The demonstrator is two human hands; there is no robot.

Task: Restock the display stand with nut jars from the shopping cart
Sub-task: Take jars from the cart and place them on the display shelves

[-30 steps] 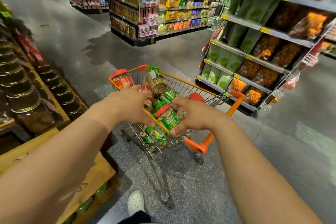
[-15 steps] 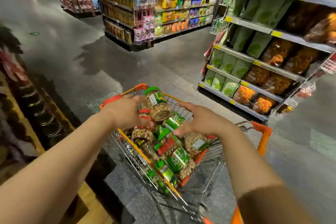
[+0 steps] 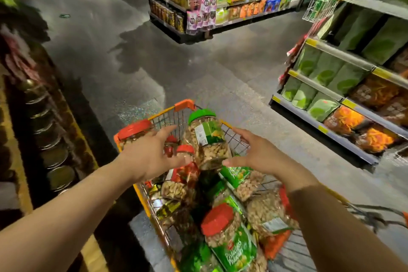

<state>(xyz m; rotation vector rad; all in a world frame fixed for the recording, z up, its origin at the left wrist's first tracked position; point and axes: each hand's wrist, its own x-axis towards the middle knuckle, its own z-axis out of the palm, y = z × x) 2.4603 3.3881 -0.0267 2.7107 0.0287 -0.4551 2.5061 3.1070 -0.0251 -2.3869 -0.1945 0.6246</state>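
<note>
An orange-rimmed wire shopping cart (image 3: 167, 112) stands in front of me, full of clear nut jars with red and green lids. A large green-lidded nut jar (image 3: 205, 139) stands upright at the cart's far end. My left hand (image 3: 152, 154) and my right hand (image 3: 254, 154) are spread on either side of it, fingers straight, close to its sides but not gripping. A red-lidded jar (image 3: 134, 132) sits in the far left corner. A red-lidded pistachio jar (image 3: 227, 240) lies on its side near me. The display stand (image 3: 44, 134) with dark-lidded jars runs along the left.
Store shelving (image 3: 344, 86) with green and orange snack bags stands to the right of the cart. Another shelf unit (image 3: 231, 0) with hanging pink packets is across the aisle. Grey floor (image 3: 176, 62) lies open beyond the cart.
Both hands have lifted off the jars lying in the cart and now flank the upright green-lidded jar with fingers spread. The view has moved closer over the cart.
</note>
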